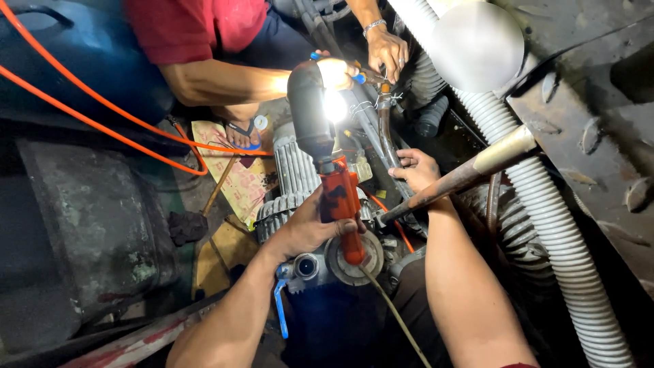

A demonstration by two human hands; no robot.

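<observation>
My left hand (310, 228) grips the orange handle of a work lamp (327, 136) whose dark head points away and throws a bright glare. My right hand (415, 169) rests with curled fingers on a dark metal pipe (383, 140) just right of the lamp. A grey ribbed electric motor (289, 177) sits under both hands. Across from me, a person in a red shirt (197, 27) has both hands (387, 51) at the pipe's upper joint, one of them washed out by the light.
White corrugated hoses (558, 225) run down the right side. A rusty rod with a pale sleeve (470, 174) crosses toward my right hand. Orange cables (109, 123) loop at left beside a dark worn tank (95, 232). A blue valve lever (281, 307) sits below the motor.
</observation>
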